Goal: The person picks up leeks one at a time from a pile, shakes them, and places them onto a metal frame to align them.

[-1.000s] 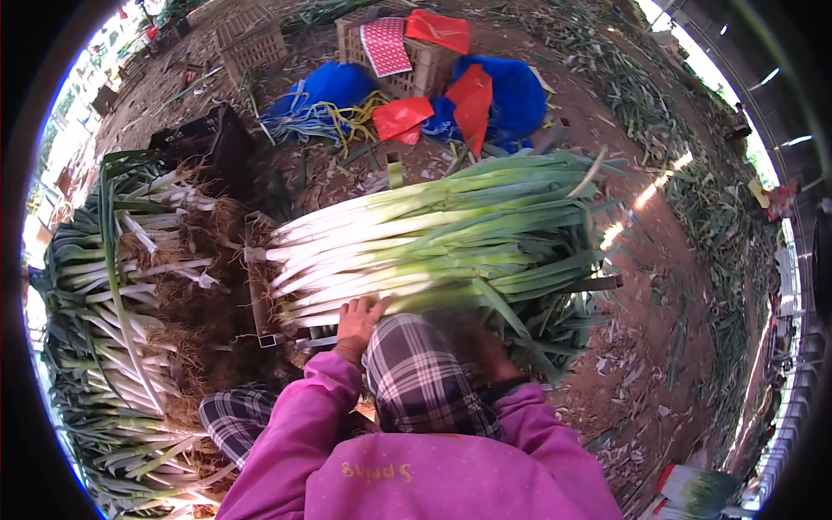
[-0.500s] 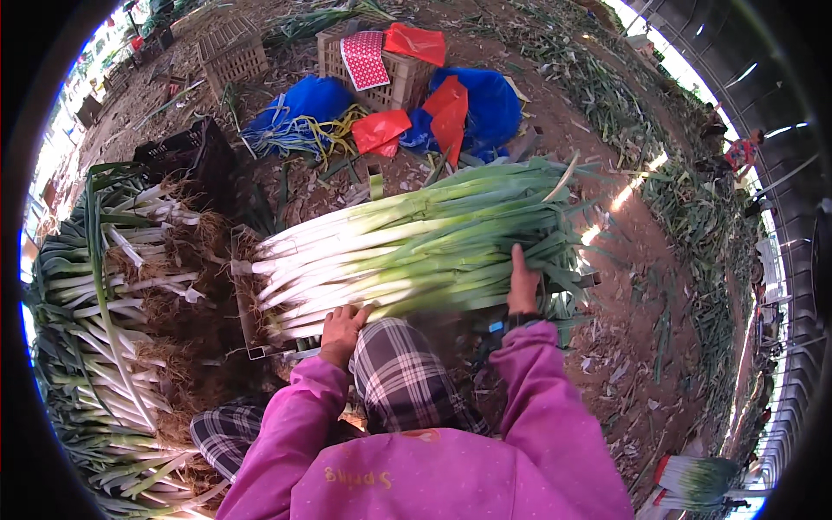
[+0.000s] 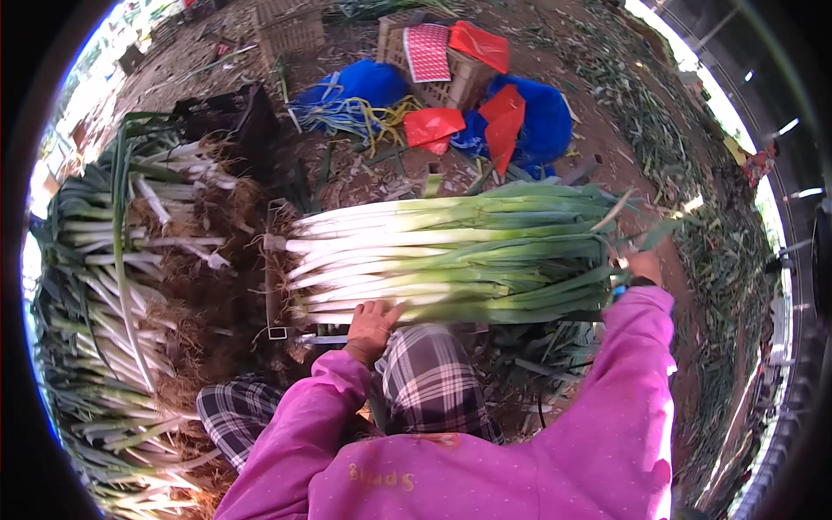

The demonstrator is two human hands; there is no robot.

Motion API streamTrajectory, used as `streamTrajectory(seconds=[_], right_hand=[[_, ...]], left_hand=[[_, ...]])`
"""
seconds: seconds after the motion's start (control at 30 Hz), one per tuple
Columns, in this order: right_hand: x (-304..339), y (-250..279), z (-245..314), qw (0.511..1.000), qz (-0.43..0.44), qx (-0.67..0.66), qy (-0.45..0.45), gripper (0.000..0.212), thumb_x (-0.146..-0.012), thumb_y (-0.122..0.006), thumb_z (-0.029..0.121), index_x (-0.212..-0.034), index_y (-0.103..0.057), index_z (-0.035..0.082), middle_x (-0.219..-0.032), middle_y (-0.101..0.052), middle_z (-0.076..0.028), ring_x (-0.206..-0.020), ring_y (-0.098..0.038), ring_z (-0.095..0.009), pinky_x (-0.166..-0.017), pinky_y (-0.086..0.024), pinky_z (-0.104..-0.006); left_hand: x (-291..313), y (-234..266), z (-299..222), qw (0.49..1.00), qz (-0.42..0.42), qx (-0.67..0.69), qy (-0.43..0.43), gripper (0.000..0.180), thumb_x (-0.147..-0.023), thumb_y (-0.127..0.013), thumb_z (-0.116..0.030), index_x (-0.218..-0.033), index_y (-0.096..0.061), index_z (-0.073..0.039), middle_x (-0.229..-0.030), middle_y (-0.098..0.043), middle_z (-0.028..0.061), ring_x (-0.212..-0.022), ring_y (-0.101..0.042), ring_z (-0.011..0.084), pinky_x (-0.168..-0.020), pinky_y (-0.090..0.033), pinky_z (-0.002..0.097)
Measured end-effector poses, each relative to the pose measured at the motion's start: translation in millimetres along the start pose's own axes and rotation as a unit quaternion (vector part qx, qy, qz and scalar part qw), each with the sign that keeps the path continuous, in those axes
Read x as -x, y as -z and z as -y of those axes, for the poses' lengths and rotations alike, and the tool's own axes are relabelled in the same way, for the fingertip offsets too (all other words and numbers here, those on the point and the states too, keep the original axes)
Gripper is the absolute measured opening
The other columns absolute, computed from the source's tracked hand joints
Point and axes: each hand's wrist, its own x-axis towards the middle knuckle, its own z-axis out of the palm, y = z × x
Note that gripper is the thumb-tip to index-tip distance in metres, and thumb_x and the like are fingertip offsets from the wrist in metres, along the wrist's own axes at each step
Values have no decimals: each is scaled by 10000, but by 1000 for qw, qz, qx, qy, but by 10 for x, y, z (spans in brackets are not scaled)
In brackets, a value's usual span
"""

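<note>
A heap of rooted leeks [image 3: 130,286] on the left, then the left hand [image 3: 371,328] flat and open on the white ends of the leek bundle [image 3: 451,256] lying across the ground — right hand [image 3: 643,267] at its green tips, grip hidden.

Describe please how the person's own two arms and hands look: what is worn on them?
Both arms are covered by long, bright pink sleeves, the left sleeve and the right sleeve, which reach to the wrists. The cloth is plain, loose and creased. The left hand and the right hand are bare, without gloves. At the right wrist a small dark and blue band shows, perhaps a watch; it is too small to tell.
</note>
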Motion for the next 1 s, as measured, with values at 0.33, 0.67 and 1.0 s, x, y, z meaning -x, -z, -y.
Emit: streamTrajectory(seconds=[0.33,0.67,1.0], right_hand=[[1410,214,943,684,75,-723,-61,382,-955,-535,485,-889,-631,121,-876,-633,-28,-647,-562,-95,-493,-456,-202],[2149,-482,1018,753,511,-358,208,266,-935,-596,252,-1087,-625,35,-1124,-636,-112,-894,-631,-204,-724,-528,-364],[2398,-1301,1029,746,-40,-261,612,176,-717,-703,129,-891,-726,113,-1025,-631,-91,-1009,-563,-318,-894,-424,-454]], left_hand=[[104,271,-55,983,-161,91,1,496,-849,-559,-163,-1338,-480,-173,-1208,-549,142,-1090,-531,346,-920,-411,460],[-284,489,-7,993,-85,24,76,247,-853,-562,-172,-1098,-589,-169,-929,-569,99,-750,-638,312,-669,-516,439],[155,165,512,979,-62,21,194,174,-860,-543,-190,-986,-654,-144,-857,-638,78,-803,-650,297,-661,-537,416]])
